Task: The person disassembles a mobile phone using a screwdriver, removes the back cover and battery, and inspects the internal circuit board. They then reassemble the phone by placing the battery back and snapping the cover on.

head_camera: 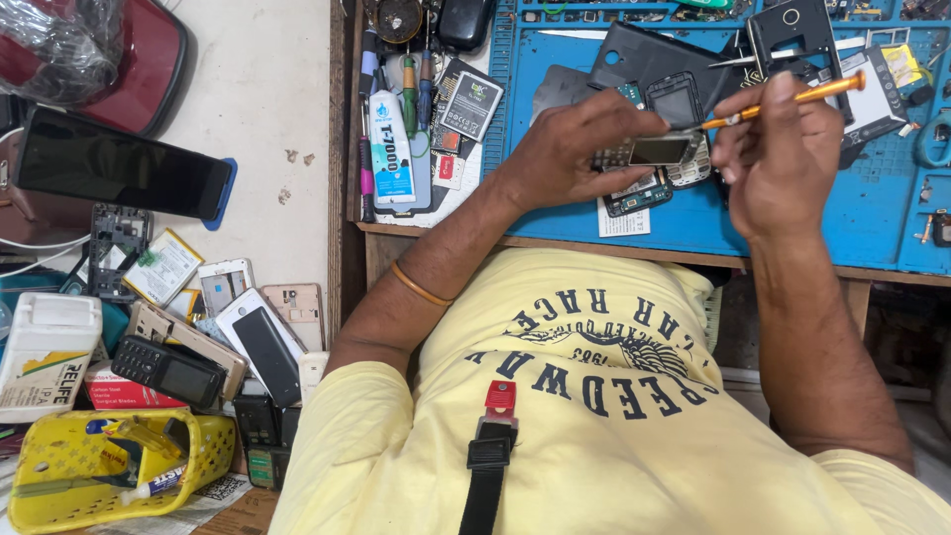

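The left hand (pixel 570 149) pinches a small opened phone (pixel 659 151) over the blue mat (pixel 842 213), the right hand's (pixel 778 149) fingers grip an orange screwdriver (pixel 792 99) at it; covers lie removed, boards remain loose.

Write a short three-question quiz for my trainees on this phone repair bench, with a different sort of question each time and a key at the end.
1. True or false: the right hand holds an orange-handled screwdriver.
2. What lies under the small phone part pinched in the left hand?
A. a blue work mat
B. a red cloth
C. a bare steel tray
3. Fill in: the yellow basket sits at the person's far ____ side, near a pile of phones.

Key
1. True: the fingers grip its shaft, tip towards the part.
2. A
3. left
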